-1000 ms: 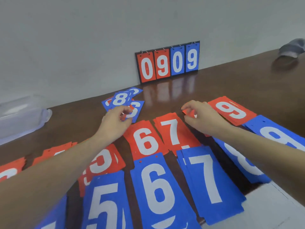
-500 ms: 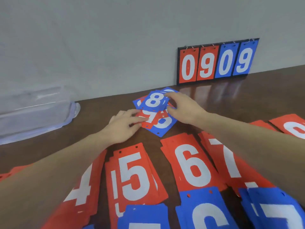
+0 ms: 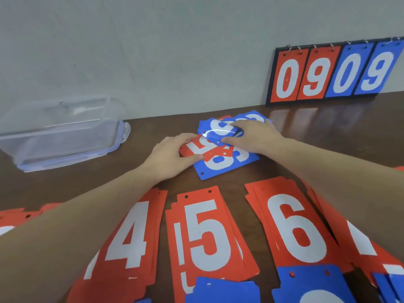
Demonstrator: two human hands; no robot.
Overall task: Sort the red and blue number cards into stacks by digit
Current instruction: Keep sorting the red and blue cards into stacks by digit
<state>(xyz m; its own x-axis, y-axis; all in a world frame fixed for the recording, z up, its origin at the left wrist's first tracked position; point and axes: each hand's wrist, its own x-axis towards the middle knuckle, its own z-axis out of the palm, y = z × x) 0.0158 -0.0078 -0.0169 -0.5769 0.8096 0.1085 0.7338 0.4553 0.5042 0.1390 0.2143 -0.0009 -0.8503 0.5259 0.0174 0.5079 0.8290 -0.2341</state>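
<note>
Against the grey wall, both hands have moved from the sorted rows onto the unsorted pile (image 3: 227,158): right hand (image 3: 253,136) pinches a bent blue card (image 3: 218,130), left hand (image 3: 172,156) grips a red card (image 3: 203,149), so sorting continues.

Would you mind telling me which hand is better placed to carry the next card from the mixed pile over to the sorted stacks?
Probably the right hand: its fingers already grip a bent blue card lifted off the mixed pile, while the left hand only pinches a red card lying there.

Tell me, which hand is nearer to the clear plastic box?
Left. The left hand rests on a red card in the loose pile, beside the clear plastic box. The right hand holds blue cards farther right.
</note>
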